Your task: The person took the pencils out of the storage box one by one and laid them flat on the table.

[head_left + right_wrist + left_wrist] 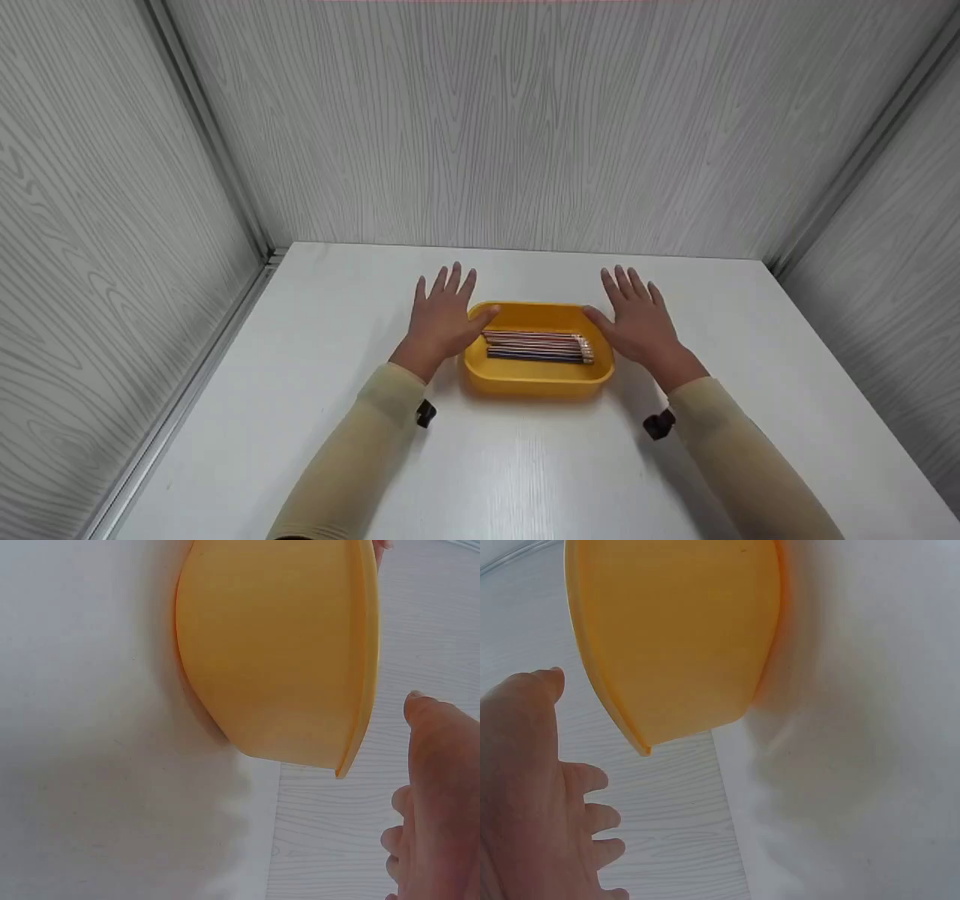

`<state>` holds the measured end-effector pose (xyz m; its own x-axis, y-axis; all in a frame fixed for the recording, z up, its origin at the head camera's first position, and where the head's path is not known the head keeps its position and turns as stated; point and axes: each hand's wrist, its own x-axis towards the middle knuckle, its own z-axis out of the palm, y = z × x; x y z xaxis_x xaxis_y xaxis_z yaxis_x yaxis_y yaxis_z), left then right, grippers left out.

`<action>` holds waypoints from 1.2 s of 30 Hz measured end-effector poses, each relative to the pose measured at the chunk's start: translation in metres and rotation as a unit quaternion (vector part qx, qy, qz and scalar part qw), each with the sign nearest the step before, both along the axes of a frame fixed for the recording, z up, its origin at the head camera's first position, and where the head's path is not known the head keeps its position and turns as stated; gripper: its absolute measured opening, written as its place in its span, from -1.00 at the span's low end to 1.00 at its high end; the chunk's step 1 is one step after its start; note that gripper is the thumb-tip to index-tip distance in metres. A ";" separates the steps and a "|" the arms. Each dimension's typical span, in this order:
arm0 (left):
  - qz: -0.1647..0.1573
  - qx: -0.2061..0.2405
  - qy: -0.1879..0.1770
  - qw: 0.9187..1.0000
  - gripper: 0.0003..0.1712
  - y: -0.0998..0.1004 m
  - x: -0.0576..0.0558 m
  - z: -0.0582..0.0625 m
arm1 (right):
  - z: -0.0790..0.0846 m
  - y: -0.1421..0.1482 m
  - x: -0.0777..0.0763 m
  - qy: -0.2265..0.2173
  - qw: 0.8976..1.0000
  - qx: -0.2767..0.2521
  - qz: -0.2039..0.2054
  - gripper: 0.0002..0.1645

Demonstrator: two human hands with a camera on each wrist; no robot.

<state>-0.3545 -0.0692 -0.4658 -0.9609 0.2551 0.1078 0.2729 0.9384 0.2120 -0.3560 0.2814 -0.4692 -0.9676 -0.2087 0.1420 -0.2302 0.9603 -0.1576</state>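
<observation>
A yellow plastic basin with rounded corners stands on the white table. Inside it lies a bundle of thin sticks, dark and reddish with pale tips at the right end, side by side. My left hand is spread beside the basin's left end, its thumb overlapping the rim in the head view. On the opposite side my right hand is spread the same way, thumb near the right rim. Both wrist views show a gap between the thumb and the basin wall. Neither hand holds anything.
The white table extends around the basin on all sides. Grey wood-grain panels rise behind it and at the left and right. A small black device is at the right wrist, another at the left.
</observation>
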 end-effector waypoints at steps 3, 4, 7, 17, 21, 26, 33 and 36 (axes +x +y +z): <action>-0.014 0.026 -0.007 1.000 0.08 -0.001 0.001 0.000 | 0.000 0.001 0.002 0.003 1.000 -0.020 0.012 0.08; -0.016 0.033 -0.010 0.999 0.08 -0.001 0.002 0.000 | 0.000 0.001 0.004 0.004 0.999 -0.030 0.016 0.08; -0.019 0.049 -0.011 0.999 0.05 -0.002 0.004 0.001 | 0.000 0.003 0.007 0.010 0.998 -0.055 0.026 0.06; -0.035 0.079 -0.023 0.996 0.04 -0.005 0.018 -0.001 | -0.005 0.008 0.017 0.013 0.996 -0.083 0.039 0.06; -0.050 0.073 -0.025 0.996 0.04 -0.003 0.021 -0.007 | -0.005 0.009 0.021 0.016 0.995 -0.087 0.045 0.05; -0.057 0.073 -0.027 0.995 0.07 -0.001 0.026 -0.013 | -0.004 0.010 0.023 0.015 0.995 -0.086 0.047 0.05; -0.083 0.081 -0.035 0.993 0.15 0.002 0.033 -0.016 | -0.005 0.010 0.024 0.013 0.995 -0.088 0.049 0.06; -0.090 0.081 -0.040 0.992 0.22 0.004 0.034 -0.018 | -0.006 0.010 0.025 0.014 0.995 -0.090 0.051 0.06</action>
